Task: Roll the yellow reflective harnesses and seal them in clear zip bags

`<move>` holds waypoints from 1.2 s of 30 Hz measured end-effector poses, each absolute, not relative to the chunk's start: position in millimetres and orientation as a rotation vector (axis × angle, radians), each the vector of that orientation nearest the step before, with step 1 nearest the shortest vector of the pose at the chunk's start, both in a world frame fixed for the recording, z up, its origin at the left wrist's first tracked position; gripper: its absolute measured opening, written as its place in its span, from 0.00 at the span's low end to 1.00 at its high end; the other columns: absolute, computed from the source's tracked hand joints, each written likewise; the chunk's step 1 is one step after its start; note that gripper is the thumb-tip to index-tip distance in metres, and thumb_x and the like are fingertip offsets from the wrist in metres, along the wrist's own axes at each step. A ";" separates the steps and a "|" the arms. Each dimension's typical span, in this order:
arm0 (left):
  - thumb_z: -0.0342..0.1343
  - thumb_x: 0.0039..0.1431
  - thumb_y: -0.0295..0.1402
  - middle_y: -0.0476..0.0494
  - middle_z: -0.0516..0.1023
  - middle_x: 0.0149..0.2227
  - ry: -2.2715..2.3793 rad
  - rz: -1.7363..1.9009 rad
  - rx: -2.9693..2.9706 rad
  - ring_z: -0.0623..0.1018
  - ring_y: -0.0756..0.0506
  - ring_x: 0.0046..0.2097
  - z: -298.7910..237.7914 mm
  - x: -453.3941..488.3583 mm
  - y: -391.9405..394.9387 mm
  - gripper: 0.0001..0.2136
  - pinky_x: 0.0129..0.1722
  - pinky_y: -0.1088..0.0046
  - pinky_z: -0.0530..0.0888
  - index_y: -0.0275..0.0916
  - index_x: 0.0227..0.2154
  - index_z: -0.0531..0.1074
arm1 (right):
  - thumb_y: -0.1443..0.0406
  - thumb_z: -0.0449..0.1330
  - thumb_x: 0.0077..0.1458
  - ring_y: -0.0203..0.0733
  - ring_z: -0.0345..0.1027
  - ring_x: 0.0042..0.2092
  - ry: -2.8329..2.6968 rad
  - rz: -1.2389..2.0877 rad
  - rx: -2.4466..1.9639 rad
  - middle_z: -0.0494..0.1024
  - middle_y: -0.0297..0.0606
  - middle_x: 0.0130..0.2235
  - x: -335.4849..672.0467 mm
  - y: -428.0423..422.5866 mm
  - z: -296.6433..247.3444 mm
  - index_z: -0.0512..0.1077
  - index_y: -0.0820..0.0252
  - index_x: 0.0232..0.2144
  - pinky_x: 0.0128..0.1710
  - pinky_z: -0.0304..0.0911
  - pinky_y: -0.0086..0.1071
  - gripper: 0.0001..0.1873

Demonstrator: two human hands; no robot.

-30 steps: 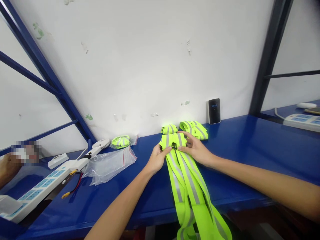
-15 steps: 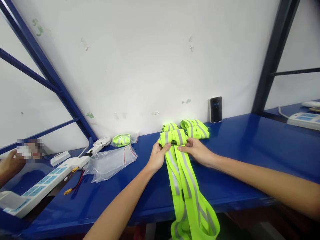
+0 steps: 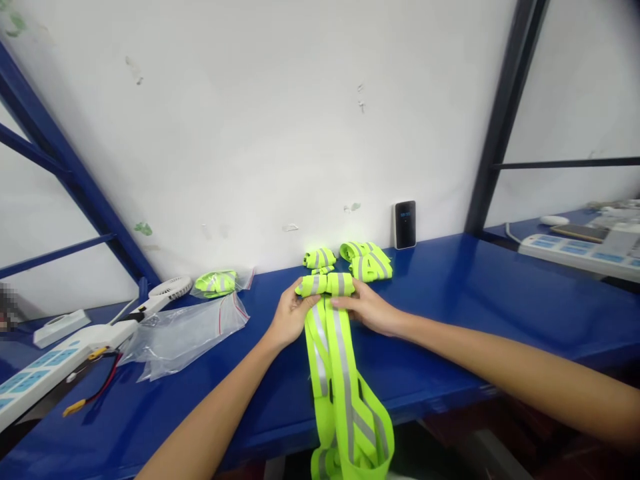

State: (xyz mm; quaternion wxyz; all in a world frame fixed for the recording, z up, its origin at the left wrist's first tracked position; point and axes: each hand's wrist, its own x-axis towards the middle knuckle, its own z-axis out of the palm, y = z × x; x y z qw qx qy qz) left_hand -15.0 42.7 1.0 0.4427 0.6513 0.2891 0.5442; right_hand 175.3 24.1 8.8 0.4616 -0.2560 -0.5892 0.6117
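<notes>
As our view runs in from the left along this blue steel surface, there's a white power strip with a red-and-black wire ending in a yellow connector, and a small white box behind it. Next up, a white handheld fan lies beside a crumpled clear zip bag, and a neon-yellow folded bundle sits on more clear plastic near the wall. Now to the centre, where the left hand is closed around the left end of a folded hi-vis reflective vest, and the right hand is pinching the right end, both hands meeting at the fold. That fold lies crosswise, along the surface's edge, while the vest's long reflective straps run toward the person and drop over the front edge. Just past the fold, two more folded hi-vis bundles sit near the wall, the left one closer to the hands. Far right, a black device with a small lit screen stands against the wall, and a second power strip lies beyond the dark upright.
</notes>
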 end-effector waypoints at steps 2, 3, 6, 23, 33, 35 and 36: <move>0.63 0.53 0.34 0.45 0.78 0.38 0.729 1.347 1.659 0.77 0.44 0.40 1.1 -17.9 44.4 0.11 0.40 0.71 0.74 0.36 0.38 0.73 | 0.58 0.64 0.52 0.42 0.74 0.38 -1.390 1.656 -0.589 0.77 0.35 0.39 176.7 24.2 8.6 0.68 0.53 0.47 0.41 0.71 0.38 0.20; 0.62 0.53 0.34 0.45 0.78 0.38 0.731 1.338 1.671 0.77 0.44 0.41 0.9 -18.7 44.9 0.11 0.40 0.70 0.74 0.36 0.39 0.73 | 0.58 0.64 0.53 0.41 0.74 0.37 -1.370 1.686 -0.577 0.77 0.34 0.39 177.1 24.5 8.1 0.68 0.53 0.47 0.40 0.70 0.37 0.19; 0.61 0.55 0.34 0.44 0.78 0.39 0.706 1.278 1.667 0.77 0.44 0.42 -1.0 -18.6 44.0 0.12 0.43 0.69 0.74 0.37 0.42 0.72 | 0.60 0.65 0.51 0.40 0.73 0.36 -1.392 1.630 -0.629 0.77 0.34 0.38 176.9 25.9 5.6 0.68 0.54 0.47 0.38 0.70 0.36 0.21; 0.65 0.51 0.33 0.38 0.76 0.50 0.656 0.940 1.733 0.76 0.38 0.51 0.7 -24.0 37.5 0.24 0.52 0.60 0.71 0.38 0.52 0.69 | 0.57 0.59 0.57 0.31 0.53 0.19 -1.771 1.332 -0.664 0.64 0.26 0.23 183.4 21.6 6.3 0.67 0.52 0.45 0.17 0.53 0.25 0.14; 0.66 0.48 0.35 0.38 0.80 0.45 0.716 0.882 1.685 0.78 0.36 0.48 5.2 -26.5 37.0 0.19 0.50 0.58 0.73 0.36 0.45 0.76 | 0.57 0.60 0.56 0.29 0.52 0.19 -1.707 1.400 -0.694 0.64 0.25 0.22 182.2 19.3 16.0 0.68 0.56 0.43 0.17 0.50 0.25 0.14; 0.66 0.48 0.35 0.39 0.81 0.44 0.723 0.916 1.655 0.79 0.37 0.46 3.7 -26.4 38.2 0.18 0.50 0.59 0.73 0.35 0.43 0.77 | 0.57 0.61 0.56 0.29 0.49 0.17 -1.658 1.423 -0.680 0.61 0.23 0.20 181.2 22.3 13.7 0.68 0.57 0.40 0.16 0.48 0.24 0.13; 0.66 0.48 0.35 0.39 0.81 0.44 0.723 0.926 1.651 0.79 0.37 0.46 3.0 -26.1 38.8 0.18 0.50 0.60 0.73 0.35 0.43 0.76 | 0.57 0.61 0.56 0.28 0.49 0.17 -1.634 1.435 -0.669 0.60 0.22 0.19 180.7 23.9 12.4 0.67 0.58 0.38 0.15 0.47 0.24 0.12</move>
